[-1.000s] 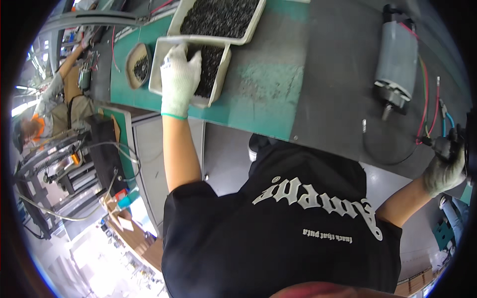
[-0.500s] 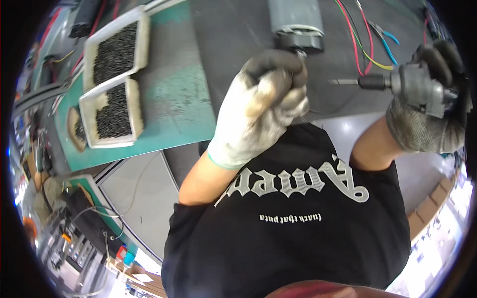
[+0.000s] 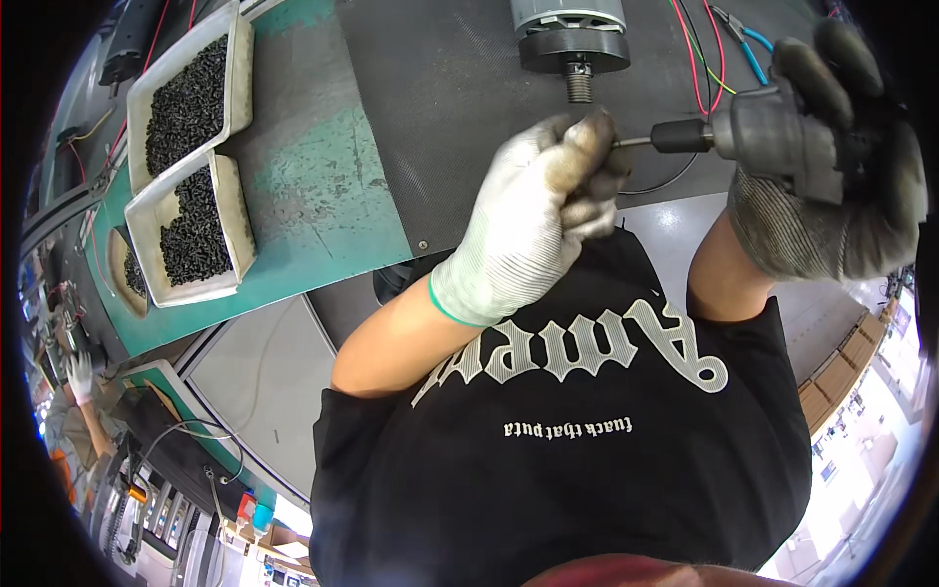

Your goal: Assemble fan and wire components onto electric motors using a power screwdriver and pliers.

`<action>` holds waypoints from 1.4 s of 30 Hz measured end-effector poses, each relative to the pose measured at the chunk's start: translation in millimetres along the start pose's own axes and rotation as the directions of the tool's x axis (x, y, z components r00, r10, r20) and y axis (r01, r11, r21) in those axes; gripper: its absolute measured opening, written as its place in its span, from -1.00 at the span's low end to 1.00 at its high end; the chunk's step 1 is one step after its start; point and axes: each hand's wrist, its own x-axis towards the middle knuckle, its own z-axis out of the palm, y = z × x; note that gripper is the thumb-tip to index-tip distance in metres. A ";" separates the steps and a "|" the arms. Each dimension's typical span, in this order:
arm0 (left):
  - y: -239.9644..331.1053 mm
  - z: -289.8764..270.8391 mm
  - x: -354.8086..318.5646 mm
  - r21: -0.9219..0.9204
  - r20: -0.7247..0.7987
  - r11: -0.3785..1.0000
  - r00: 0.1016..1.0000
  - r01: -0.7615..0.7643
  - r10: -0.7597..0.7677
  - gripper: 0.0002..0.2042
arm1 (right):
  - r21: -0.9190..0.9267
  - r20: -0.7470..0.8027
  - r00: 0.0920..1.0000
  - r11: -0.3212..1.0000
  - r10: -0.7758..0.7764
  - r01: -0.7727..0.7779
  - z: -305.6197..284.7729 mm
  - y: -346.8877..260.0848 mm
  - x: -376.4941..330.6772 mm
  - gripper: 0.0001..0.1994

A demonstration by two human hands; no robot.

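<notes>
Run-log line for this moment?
left hand: pinched at end of bit, contents hidden; right hand: holding power driver; motor: on bench, shaft toward person

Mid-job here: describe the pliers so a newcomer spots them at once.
On the dark mat, find the grey motor at the picture's top. Right of it run thin red wires, and the pliers lie just right of those. Their two blue handles set them apart.
</notes>
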 end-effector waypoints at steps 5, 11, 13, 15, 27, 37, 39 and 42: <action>-3.9 1.6 10.8 -0.282 -0.172 0.955 0.974 0.092 -0.144 -0.62 | 0.006 -0.255 0.966 0.998 -0.054 0.057 25.6 24.1 25.4 -0.69; 0.2 -13.1 31.5 -0.237 -0.147 0.971 0.989 -0.027 -0.009 -0.71 | -0.208 -0.012 0.995 0.973 -0.101 0.097 15.9 34.9 28.3 -0.70; -1.9 -14.8 32.0 -0.214 -0.072 0.976 0.997 -0.032 0.016 -0.70 | -0.289 0.086 0.992 0.951 -0.093 0.114 3.1 41.8 20.0 -0.71; -4.8 -15.4 31.1 -0.209 -0.073 0.977 0.997 -0.047 0.032 -0.70 | -0.289 0.105 0.991 0.951 -0.079 0.107 -4.8 46.3 24.9 -0.71; -5.2 -17.9 36.8 -0.110 -0.079 0.993 0.996 -0.038 0.030 -0.67 | -0.196 0.331 0.943 0.975 -0.030 0.100 -12.6 61.3 35.5 -0.77; 4.0 -9.5 30.7 -0.208 -0.193 0.976 0.976 0.060 -0.101 -0.71 | -0.163 0.200 0.975 0.978 -0.095 0.129 -0.3 62.7 34.5 -0.82; 7.9 -16.1 16.9 -0.186 -0.164 0.979 0.980 0.078 -0.109 -0.70 | -0.282 0.218 0.965 0.937 -0.148 0.207 8.9 54.4 44.0 -0.77; 59.0 9.8 -51.4 0.585 -0.159 0.805 0.987 0.096 -0.001 -0.71 | -0.220 0.256 0.922 0.911 -0.290 0.348 -11.9 20.3 57.9 -0.75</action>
